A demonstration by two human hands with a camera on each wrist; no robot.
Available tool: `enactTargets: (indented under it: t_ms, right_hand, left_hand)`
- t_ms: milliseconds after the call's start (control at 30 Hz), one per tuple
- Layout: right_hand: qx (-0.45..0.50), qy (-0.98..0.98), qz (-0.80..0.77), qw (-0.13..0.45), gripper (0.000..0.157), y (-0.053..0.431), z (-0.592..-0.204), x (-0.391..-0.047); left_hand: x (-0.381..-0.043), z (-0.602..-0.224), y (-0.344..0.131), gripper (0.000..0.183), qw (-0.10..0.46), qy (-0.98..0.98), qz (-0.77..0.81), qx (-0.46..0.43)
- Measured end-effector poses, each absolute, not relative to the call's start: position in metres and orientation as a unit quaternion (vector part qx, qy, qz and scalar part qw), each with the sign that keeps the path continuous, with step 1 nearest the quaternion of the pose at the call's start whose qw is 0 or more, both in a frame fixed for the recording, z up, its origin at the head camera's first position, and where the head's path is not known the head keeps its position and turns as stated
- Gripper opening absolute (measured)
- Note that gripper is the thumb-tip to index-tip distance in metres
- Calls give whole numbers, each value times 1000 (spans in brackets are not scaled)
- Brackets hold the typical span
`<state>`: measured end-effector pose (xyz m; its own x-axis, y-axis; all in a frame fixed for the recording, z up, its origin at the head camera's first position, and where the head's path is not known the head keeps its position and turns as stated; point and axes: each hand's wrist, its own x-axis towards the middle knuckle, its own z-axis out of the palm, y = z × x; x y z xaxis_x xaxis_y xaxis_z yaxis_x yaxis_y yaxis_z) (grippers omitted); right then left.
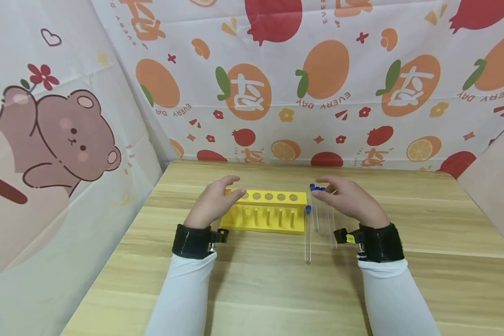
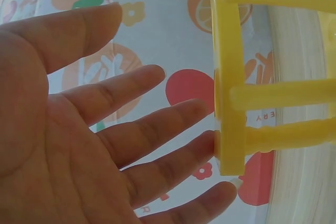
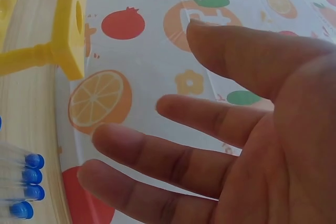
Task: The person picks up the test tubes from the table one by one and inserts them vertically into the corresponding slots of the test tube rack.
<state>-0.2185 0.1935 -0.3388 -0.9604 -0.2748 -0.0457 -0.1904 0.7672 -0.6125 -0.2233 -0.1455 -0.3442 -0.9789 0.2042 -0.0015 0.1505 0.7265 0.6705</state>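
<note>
A yellow test tube rack [image 1: 262, 229] stands on the table, with a row of round holes in its top and pegs along its base. My left hand [image 1: 212, 205] hovers at the rack's left end, fingers spread and nothing held. In the left wrist view the fingertips reach close to the rack's top bar [image 2: 231, 77]. Right of the rack lie several clear test tubes [image 1: 308, 240] with blue caps [image 3: 32, 176]. Over them is my right hand [image 1: 350, 201], its fingers apart and holding nothing; it partly hides the tubes in the head view.
Everything rests on a light wood-grain table [image 1: 269, 289]. A white cloth [image 1: 277, 126] printed with fruit hangs behind the back edge, and another with a bear [image 1: 73, 133] hangs at the left. Each wrist wears a black strap [image 1: 192, 241] with a small camera.
</note>
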Motion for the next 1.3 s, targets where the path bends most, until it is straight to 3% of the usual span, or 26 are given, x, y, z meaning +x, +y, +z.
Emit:
enactTargets:
  t_ms: [533, 1300]
  right_hand:
    - [-168, 928, -315, 102, 27, 184, -346, -228]
    - [-147, 929, -298, 164, 29, 175, -379, -239]
  left_hand:
    - [-227, -343, -144, 53, 41, 934, 342, 95]
    - [-227, -347, -143, 52, 39, 935, 342, 88]
